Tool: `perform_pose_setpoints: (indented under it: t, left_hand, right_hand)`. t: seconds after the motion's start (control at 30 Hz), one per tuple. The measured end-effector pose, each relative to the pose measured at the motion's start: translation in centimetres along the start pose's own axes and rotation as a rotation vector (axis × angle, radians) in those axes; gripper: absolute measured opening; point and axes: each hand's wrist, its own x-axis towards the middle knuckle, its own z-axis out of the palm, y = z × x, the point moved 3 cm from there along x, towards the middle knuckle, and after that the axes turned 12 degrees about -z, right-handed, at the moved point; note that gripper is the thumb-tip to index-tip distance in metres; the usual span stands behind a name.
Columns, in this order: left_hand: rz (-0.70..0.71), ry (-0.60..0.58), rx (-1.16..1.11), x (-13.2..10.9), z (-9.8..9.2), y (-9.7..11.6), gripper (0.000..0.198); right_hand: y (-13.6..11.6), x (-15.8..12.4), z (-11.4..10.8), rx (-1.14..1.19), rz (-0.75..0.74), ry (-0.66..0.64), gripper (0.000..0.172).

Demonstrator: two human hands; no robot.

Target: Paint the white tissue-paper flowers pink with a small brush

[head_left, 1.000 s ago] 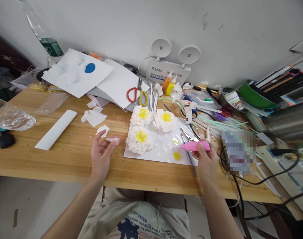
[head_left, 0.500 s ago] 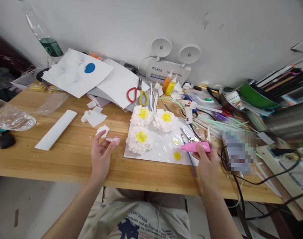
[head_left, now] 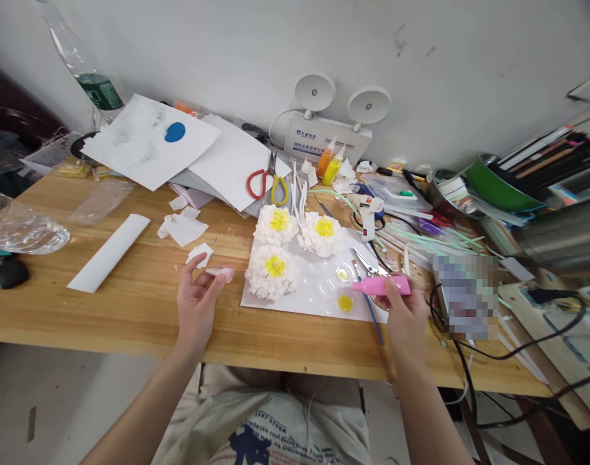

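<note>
A pale pink cone-shaped nozzle cap [head_left: 221, 274] is pinched between the thumb and fingers of my left hand [head_left: 198, 300], above the bare wood. My right hand [head_left: 405, 313] is closed around a pink squeeze bottle [head_left: 382, 285], tilted on its side with its tip pointing left. Under that tip lies a clear palette [head_left: 319, 287] with yellow paint [head_left: 345, 303] in its wells. Three white paper flowers [head_left: 272, 284] with yellow centres rest on the white sheet [head_left: 305, 311] between my hands. A blue paintbrush [head_left: 374, 320] lies beside the palette, partly behind the bottle.
Red-and-yellow-handled scissors [head_left: 268, 184] lie on papers at the back. Orange and yellow paint bottles [head_left: 332, 169] stand before an emergency light [head_left: 324, 135]. A glue gun [head_left: 369, 216], silver scissors [head_left: 365, 260] and cables [head_left: 510, 355] crowd the right. Paper scraps [head_left: 183, 229] and a folded white strip [head_left: 108, 253] lie left.
The pink bottle has shifted very slightly to the right. Both hands otherwise keep the same hold and nearly the same place.
</note>
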Motion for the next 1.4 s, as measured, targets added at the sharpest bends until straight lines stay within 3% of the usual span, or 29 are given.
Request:
perform_pose_setpoints:
  t: [0.43,0.6,1.03,1.4]
  left_hand:
    - [0.013,-0.012,-0.002,0.0,-0.1,-0.1,0.056]
    - [0.007,-0.007,-0.015,0.0,-0.1,-0.1,0.056]
    - [0.002,-0.001,-0.011,0.0,0.0,0.0,0.058]
    - [0.008,-0.005,-0.020,0.1,-0.1,-0.2,0.058]
  right_hand:
    - [-0.7,-0.2,0.1,-0.091,-0.084,-0.029,0.042]
    - [-1.0,-0.3,0.2,-0.112,-0.127,-0.048,0.041]
    - [-0.6,0.2,0.1,-0.061,-0.014,0.024,0.033]
    - [0.1,0.7,0.1,0.172,0.110,0.069,0.029]
